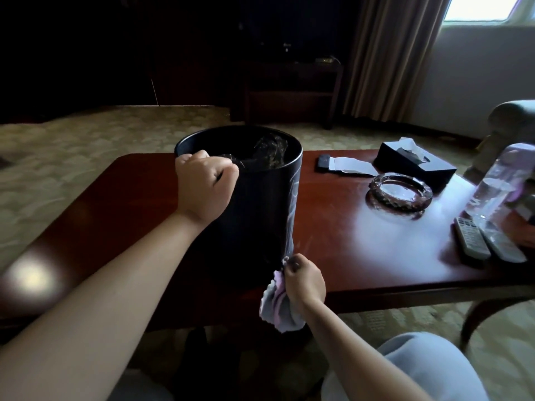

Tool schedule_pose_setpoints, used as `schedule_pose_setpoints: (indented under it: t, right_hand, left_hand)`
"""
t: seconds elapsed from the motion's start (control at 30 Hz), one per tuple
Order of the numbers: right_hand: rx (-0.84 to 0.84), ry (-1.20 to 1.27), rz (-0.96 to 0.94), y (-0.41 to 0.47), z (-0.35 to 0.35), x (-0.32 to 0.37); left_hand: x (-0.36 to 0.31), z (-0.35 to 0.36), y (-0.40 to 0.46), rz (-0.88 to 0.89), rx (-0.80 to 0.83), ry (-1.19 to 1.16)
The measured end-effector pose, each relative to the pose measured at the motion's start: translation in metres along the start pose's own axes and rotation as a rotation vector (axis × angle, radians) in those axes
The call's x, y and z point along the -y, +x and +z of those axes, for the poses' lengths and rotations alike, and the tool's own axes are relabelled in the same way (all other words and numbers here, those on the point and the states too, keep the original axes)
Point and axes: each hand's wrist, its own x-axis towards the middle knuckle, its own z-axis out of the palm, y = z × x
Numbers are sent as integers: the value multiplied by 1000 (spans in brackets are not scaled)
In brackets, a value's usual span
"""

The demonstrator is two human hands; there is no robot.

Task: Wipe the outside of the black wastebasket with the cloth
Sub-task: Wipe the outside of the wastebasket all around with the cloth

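Note:
The black wastebasket (pixel 257 209) stands upright on the dark red wooden table (pixel 362 244), a crumpled dark liner inside it. My left hand (pixel 207 188) grips its near-left rim, fingers curled over the edge. My right hand (pixel 305 280) grips a pale pink and grey cloth (pixel 276 303) low at the basket's right side, near its base. The upper end of the cloth touches the basket wall; the rest hangs below my hand over the table's front edge.
A glass ashtray (pixel 401 195), a black tissue box (pixel 417 164), a small dark device on white paper (pixel 347 164), a clear plastic bottle (pixel 492 189) and two remote controls (pixel 486 243) lie on the table's right half. An armchair (pixel 512 123) stands far right. Carpet surrounds the table.

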Motion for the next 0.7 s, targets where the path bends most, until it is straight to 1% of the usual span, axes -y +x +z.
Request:
schedule_pose_setpoints:
  t: [0.07,0.13,0.2,0.27,0.33,0.43,0.57,0.7]
  right_hand:
    - [-10,-4,7,-4,3,1]
    - [-6,-2,13,-5,5,1]
    - [3,22,30,-5,5,1]
    - [1,27,30,-5,5,1]
    - [-10,22,22,-7,5,1]
    - [-14,35,22,-10,5,0]
    - [-12,6,-11,-9,3,-2]
    - [-19,-39,8,-6,2,0]
  left_hand:
    - [5,-5,1,-23,10,-30]
    - [5,-6,2,-46,24,19]
    - [0,-7,3,-102,48,166]
    - [-9,-3,3,-100,-39,389]
    - [-21,7,3,-49,-104,505]
    - [-40,29,-1,-59,-71,484]
    - [-39,36,-8,2,-120,457]
    - [-39,35,-7,-8,-123,402]
